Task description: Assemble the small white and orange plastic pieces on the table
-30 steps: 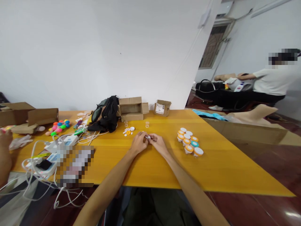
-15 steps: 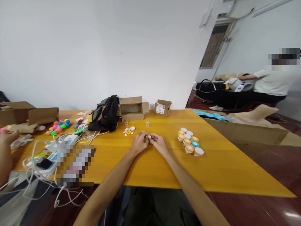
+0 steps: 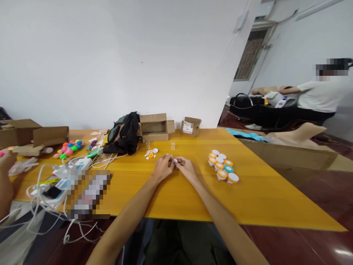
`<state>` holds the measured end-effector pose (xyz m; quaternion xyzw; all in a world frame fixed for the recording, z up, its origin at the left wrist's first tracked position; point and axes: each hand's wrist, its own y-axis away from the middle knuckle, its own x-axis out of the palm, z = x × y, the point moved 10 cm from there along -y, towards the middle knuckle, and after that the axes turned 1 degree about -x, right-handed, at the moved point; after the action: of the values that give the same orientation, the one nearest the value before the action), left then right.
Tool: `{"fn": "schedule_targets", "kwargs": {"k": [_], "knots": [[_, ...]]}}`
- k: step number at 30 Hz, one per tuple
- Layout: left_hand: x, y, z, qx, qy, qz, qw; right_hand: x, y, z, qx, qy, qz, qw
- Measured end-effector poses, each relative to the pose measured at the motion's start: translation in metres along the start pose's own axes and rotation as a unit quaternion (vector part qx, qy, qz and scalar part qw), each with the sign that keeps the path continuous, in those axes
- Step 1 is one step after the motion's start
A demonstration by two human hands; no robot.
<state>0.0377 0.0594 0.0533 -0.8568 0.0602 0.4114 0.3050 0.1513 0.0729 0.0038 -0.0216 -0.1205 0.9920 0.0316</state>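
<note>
Both my hands meet over the middle of the table, pinching one small round white part [image 3: 175,161] between them. My left hand [image 3: 163,167] is closed on its left side, and my right hand [image 3: 186,168] grips it from the right. Fingers cover much of the part, so its exact kind is unclear. Just beyond my left hand lies a small group of white pieces and an orange ring [image 3: 150,155]. Two clear plastic cups [image 3: 173,146] stand farther back. Right of my hands is a cluster of clear containers with white, orange and teal lids [image 3: 220,166].
An open cardboard box [image 3: 154,137], a smaller box [image 3: 191,127] and a black bag [image 3: 128,136] sit along the wall. Leftward are a phone [image 3: 92,193], power strips with tangled cables [image 3: 59,187], colourful balls [image 3: 68,148] and another person's hand [image 3: 7,165]. A person sits at far right.
My hands stay in nearly the same place, with the white part turned slightly so more of its face shows. The other person's hand at far left has shifted a little left.
</note>
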Motion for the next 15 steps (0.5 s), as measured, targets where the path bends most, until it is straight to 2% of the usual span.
{"fn": "schedule_targets", "kwargs": {"k": [9,15], "knots": [[0.001,-0.001,0.013,-0.048,0.035,-0.012,0.998,0.001,0.002,0.004,-0.013,0.022,-0.005,1.000],[-0.003,-0.002,0.014,-0.062,0.053,-0.026,0.996,-0.002,0.001,0.002,-0.006,0.032,-0.012,0.999]]}}
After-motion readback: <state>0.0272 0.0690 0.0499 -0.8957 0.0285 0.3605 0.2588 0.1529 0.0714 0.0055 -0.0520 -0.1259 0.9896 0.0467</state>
